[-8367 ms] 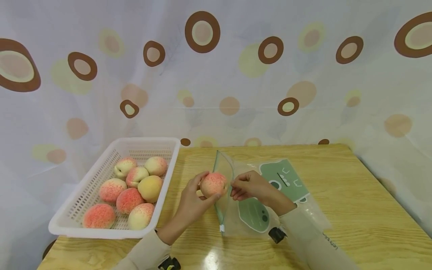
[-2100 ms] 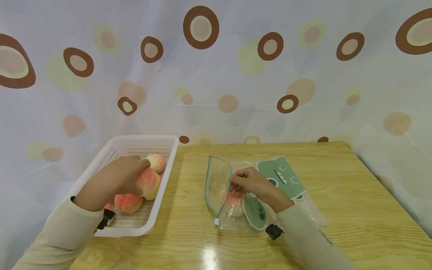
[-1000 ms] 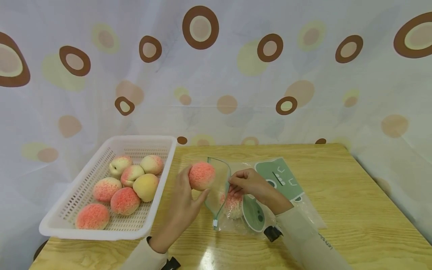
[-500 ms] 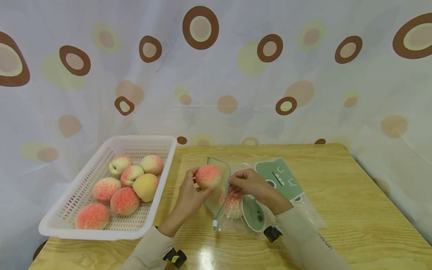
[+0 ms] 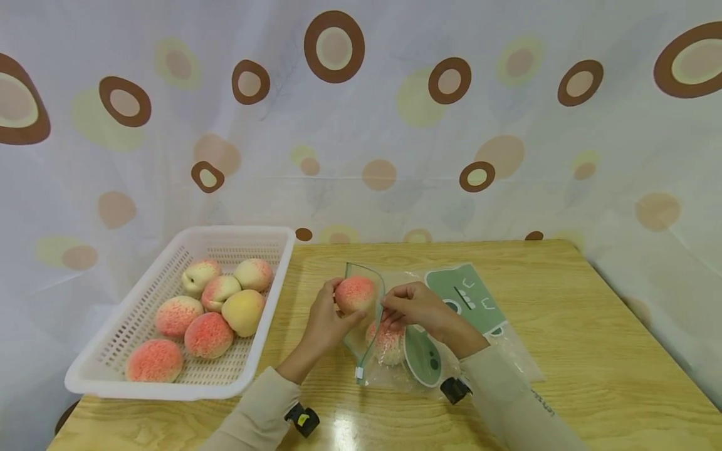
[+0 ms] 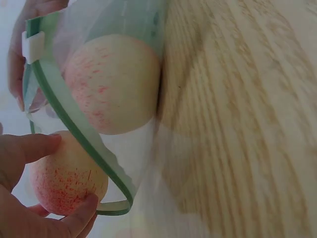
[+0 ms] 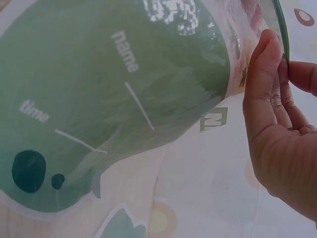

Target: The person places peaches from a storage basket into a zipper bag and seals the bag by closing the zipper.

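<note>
A pink-and-cream peach (image 5: 355, 294) is gripped by my left hand (image 5: 325, 322) at the mouth of a clear zip bag (image 5: 352, 341) with a green-edged opening. In the left wrist view, thumb and fingers hold that peach (image 6: 69, 176) right at the green zip strip (image 6: 81, 136), which carries a white slider (image 6: 33, 47). Another peach (image 6: 116, 84) lies inside the bag. My right hand (image 5: 420, 313) pinches the far edge of the opening, keeping it spread. Seen from the right wrist, thumb and fingers (image 7: 265, 74) clasp the bag's rim beside the green print (image 7: 163, 74).
To the left stands a white perforated basket (image 5: 160, 391) with several peaches in it, among them a yellow one (image 5: 244, 312). The bag's printed part (image 5: 470, 294) lies flat on the wooden table (image 5: 592, 351). A patterned cloth (image 5: 361, 138) hangs behind the table.
Since the oldest frame one peach has gone into the bag. My left hand took another from the basket and brought it right, into the opening. The right hand kept its pinch.
</note>
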Tool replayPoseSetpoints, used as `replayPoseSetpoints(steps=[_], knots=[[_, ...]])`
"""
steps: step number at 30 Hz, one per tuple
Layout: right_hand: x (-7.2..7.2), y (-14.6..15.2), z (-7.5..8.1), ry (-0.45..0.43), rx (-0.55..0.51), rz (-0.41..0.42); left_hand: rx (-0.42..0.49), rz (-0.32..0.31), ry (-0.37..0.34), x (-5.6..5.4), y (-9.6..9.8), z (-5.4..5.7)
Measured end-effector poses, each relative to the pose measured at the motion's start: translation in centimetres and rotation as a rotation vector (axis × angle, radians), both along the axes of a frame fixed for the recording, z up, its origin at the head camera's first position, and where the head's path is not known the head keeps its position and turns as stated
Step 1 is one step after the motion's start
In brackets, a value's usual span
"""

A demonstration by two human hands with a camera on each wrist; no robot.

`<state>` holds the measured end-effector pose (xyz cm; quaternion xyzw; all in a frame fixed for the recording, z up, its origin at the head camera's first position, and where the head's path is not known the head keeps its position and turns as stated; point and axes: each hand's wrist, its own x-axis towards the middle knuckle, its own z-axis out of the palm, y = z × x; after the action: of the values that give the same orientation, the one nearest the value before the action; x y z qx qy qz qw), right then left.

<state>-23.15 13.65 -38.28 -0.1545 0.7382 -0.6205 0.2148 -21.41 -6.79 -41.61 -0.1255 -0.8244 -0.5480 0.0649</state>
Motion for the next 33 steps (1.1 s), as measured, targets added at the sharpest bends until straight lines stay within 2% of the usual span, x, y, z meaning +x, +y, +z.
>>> replayPoseSetpoints(steps=[8, 14, 21, 24, 33], knots=[[0.0, -0.1, -0.2, -0.016, 0.001, -0.009, -0.186, 0.016, 0.029, -0.4, 0.2, -0.7], [0.0, -0.1, -0.1, -0.015, 0.002, -0.010, -0.210, 0.010, 0.014, -0.7, 0.5, -0.9], [-0.1, -0.1, -0.2, -0.011, -0.006, -0.009, -0.242, 0.006, -0.036, -1.1, 0.8, -1.0], [-0.1, -0.1, -0.1, -0.010, -0.008, -0.006, -0.261, 0.004, -0.032, -1.2, 0.8, -1.1], [0.1, -0.1, -0.2, -0.011, 0.000, -0.011, -0.289, -0.080, 0.000, -1.0, 0.4, -1.1]])
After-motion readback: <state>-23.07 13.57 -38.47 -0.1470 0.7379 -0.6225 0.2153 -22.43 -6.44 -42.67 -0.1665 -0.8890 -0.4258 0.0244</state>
